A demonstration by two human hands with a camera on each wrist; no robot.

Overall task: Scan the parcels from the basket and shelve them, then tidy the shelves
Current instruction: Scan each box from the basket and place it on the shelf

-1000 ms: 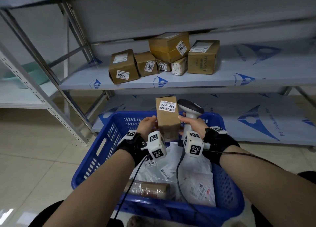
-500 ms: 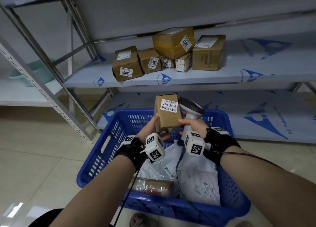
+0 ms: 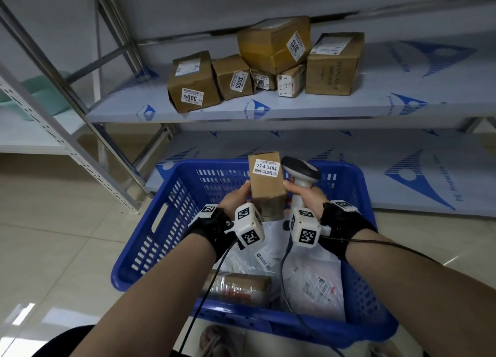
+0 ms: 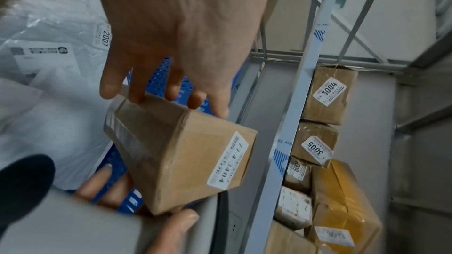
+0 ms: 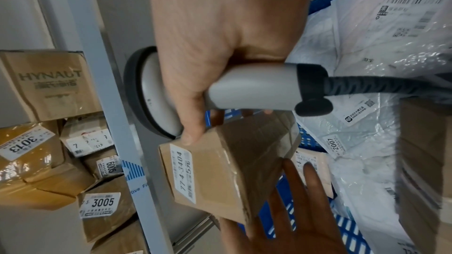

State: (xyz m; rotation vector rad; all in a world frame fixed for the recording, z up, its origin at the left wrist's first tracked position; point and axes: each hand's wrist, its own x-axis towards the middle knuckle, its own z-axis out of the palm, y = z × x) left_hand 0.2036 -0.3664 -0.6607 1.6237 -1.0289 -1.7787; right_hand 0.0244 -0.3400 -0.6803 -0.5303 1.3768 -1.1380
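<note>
A small brown box (image 3: 265, 190) labelled 77-4-3404 is held upright over the blue basket (image 3: 166, 211). My left hand (image 3: 236, 195) grips it from the left, fingers along its side (image 4: 181, 154). My right hand (image 3: 303, 195) grips the handle of a grey barcode scanner (image 3: 302, 167) just right of the box. In the right wrist view the right thumb tip touches the box's labelled corner (image 5: 220, 169), with the scanner (image 5: 254, 90) head beside it. White plastic mailers (image 3: 314, 281) and a taped brown parcel (image 3: 241, 289) lie in the basket.
Several brown boxes sit bunched on the middle shelf (image 3: 295, 112), among them 3004 (image 3: 193, 82), 3005 (image 3: 233, 77) and a tilted 3013 (image 3: 273, 45) on top. The bottom shelf (image 3: 402, 168) lies behind the basket. A slanted metal upright (image 3: 80, 152) stands left, over tiled floor.
Both hands keep the box and scanner together over the basket, and the box has tipped slightly. My head has moved closer to the shelves.
</note>
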